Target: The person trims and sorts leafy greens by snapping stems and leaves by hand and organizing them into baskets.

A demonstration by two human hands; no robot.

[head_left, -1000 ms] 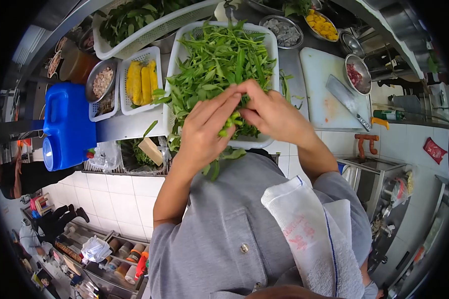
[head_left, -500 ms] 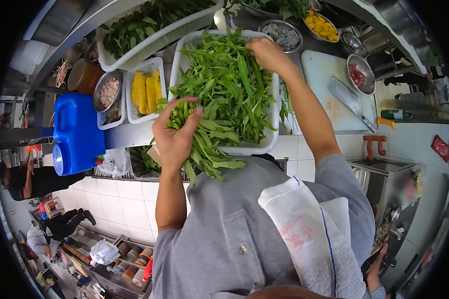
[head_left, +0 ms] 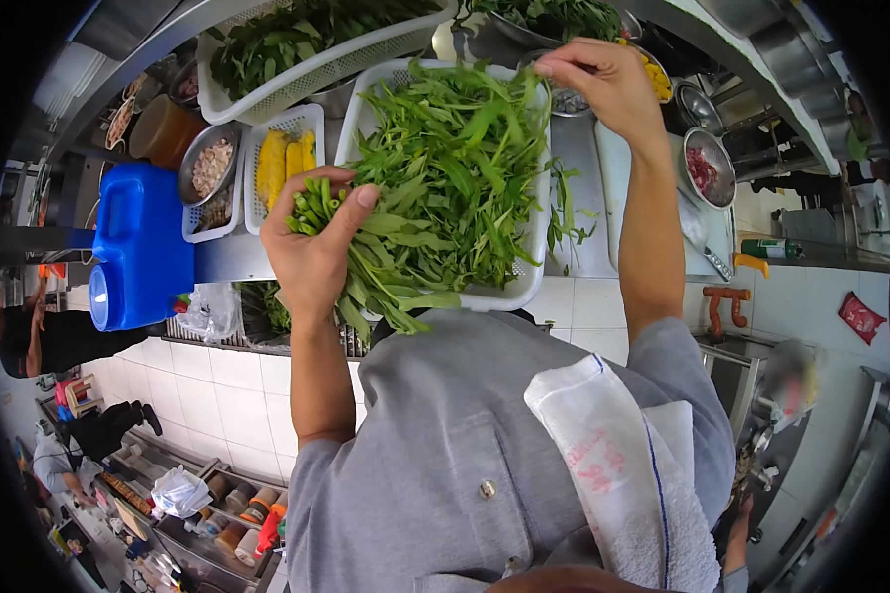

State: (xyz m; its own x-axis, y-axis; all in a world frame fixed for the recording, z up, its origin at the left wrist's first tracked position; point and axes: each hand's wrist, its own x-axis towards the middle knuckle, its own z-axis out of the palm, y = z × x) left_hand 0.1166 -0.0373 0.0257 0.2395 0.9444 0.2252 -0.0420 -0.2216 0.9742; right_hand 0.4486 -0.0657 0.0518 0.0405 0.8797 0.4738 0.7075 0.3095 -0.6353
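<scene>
My left hand is wrapped around a bunch of leafy green stems, which looks like water spinach. The cut ends poke up past my thumb and the leaves hang toward my shirt. Under and beyond it, a white plastic basket is heaped with loose greens of the same kind. My right hand is raised over the basket's far right corner, thumb and fingertips pinched on the end of a leafy stem. The leaves below that pinch are slightly blurred.
Left of the basket are a small basket of corn, a bowl of chopped pale pieces and a blue jug. On the right, a cutting board holds a knife and a bowl of red meat. A long basket of leaves stands behind.
My right hand has moved up and right, from the greens to beyond the basket's corner, drawing a stem with it. My left hand has shifted left, still holding the bunch.
</scene>
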